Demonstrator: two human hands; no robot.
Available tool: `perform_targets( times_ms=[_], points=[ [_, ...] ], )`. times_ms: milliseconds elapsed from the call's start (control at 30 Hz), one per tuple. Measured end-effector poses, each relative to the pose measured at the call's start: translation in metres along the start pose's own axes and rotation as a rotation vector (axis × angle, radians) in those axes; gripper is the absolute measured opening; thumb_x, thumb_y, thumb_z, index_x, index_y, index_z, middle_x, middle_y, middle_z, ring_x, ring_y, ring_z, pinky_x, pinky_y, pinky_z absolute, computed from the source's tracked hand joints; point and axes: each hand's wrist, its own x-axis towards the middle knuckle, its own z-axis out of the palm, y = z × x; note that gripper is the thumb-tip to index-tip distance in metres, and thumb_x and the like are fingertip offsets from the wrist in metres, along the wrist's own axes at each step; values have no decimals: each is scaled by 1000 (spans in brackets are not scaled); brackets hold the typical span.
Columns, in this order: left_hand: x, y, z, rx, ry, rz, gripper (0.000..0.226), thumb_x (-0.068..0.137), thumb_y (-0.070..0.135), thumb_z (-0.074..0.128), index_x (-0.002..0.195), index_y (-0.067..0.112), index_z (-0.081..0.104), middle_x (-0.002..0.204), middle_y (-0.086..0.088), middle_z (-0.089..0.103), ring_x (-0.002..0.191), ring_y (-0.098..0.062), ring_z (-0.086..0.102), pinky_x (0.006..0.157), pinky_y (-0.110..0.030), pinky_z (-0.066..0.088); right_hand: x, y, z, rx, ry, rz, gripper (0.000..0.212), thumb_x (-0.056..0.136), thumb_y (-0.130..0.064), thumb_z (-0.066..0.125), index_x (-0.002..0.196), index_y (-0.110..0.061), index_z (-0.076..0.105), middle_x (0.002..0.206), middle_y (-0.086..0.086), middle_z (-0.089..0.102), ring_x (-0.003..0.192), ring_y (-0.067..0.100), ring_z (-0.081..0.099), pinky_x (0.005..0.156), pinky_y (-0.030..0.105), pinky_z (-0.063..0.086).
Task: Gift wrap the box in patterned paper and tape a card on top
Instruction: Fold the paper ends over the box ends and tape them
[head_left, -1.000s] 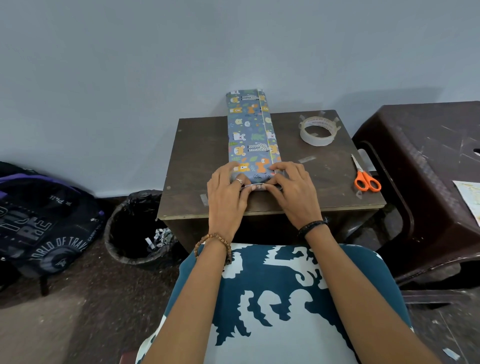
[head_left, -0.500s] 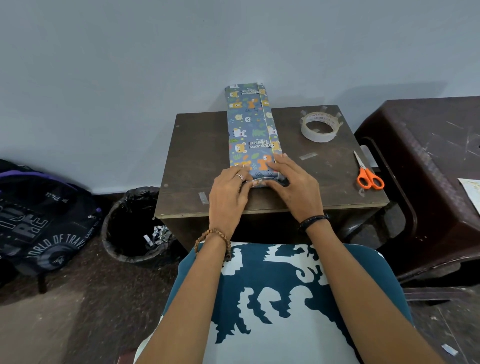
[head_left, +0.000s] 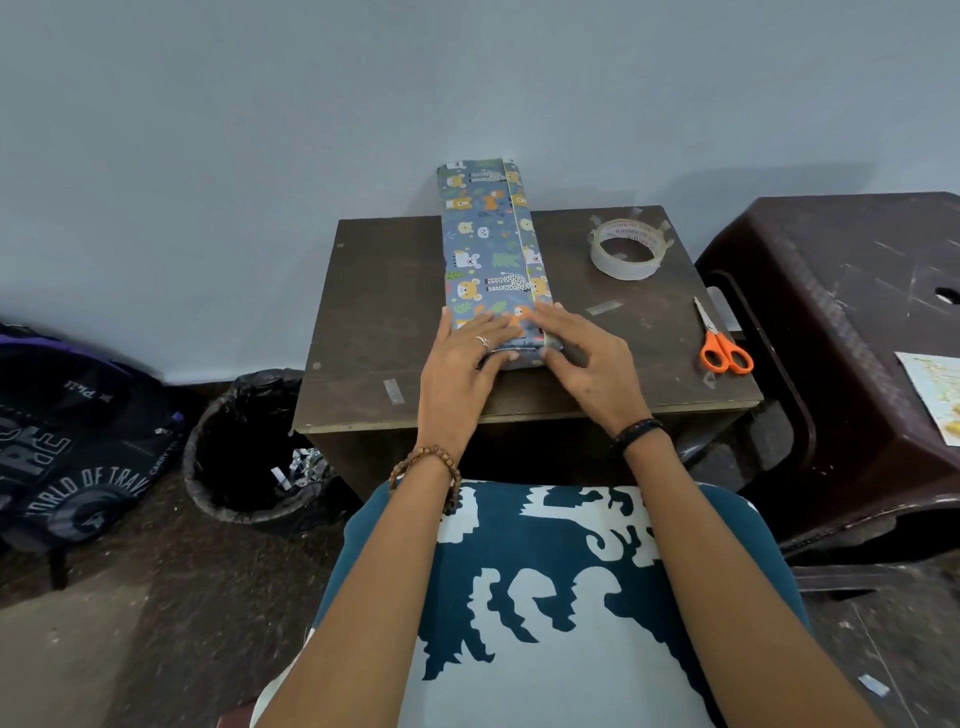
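Observation:
A long narrow box (head_left: 488, 249) wrapped in blue animal-print paper lies on the small brown table (head_left: 374, 332), its far end past the table's back edge by the wall. My left hand (head_left: 462, 369) lies flat on the box's near end, its straight fingers pressing the paper down. My right hand (head_left: 582, 364) presses the near right corner, fingers over the top and the thumb against the end flap. A tape roll (head_left: 626, 248) sits at the table's back right. A card (head_left: 935, 395) lies on the stool at the right edge.
Orange-handled scissors (head_left: 719, 343) lie on the table's right side. Short tape strips (head_left: 393, 391) stick to the tabletop. A dark brown plastic stool (head_left: 841, 332) stands to the right. A black-lined bin (head_left: 254, 447) and a backpack (head_left: 67, 436) sit on the floor to the left.
Both hands have slid a little further up onto the near end of the box, from the end flap toward the top face. The box itself has stayed in place.

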Motion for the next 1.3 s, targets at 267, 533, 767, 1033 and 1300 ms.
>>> perform_targets(
  times_ms=[267, 533, 767, 1033, 1300],
  points=[
    [-1, 3, 1, -43, 54, -9, 23, 81, 11, 68, 104, 14, 71, 112, -1, 69, 112, -10, 58, 110, -24, 25, -5, 0, -5, 84, -65, 90, 53, 76, 3, 55, 127, -10, 55, 134, 3, 52, 122, 5, 46, 101, 12, 35],
    [-1, 3, 1, 2, 56, -11, 21, 83, 8, 66, 101, 14, 72, 110, 0, 69, 110, -11, 60, 109, -22, 26, -2, 9, 5, -331, 27, -108, 43, 81, -15, 70, 123, -16, 59, 124, 1, 57, 114, 17, 53, 93, 27, 45],
    [-2, 4, 1, 16, 45, -15, 22, 83, 9, 66, 103, 15, 72, 112, 0, 69, 111, -11, 60, 109, -22, 27, -5, 5, 5, -263, 55, -70, 35, 94, -34, 46, 121, -18, 62, 126, -3, 58, 114, 12, 53, 96, 21, 40],
    [-3, 4, 4, -9, 73, -25, 28, 79, 5, 70, 105, 16, 71, 112, 2, 67, 111, 7, 48, 110, -9, 18, 23, 3, -4, -299, 274, 10, 32, 99, -23, 40, 115, -8, 62, 124, 7, 58, 113, 17, 52, 92, 23, 38],
    [-4, 0, 6, 2, 67, -27, 28, 81, 7, 69, 107, 18, 70, 115, 3, 67, 113, 10, 44, 111, -17, 20, 94, 11, -33, -660, 126, 510, 41, 94, -9, 42, 135, -4, 39, 136, 14, 44, 113, 34, 54, 81, 38, 45]
  ],
)
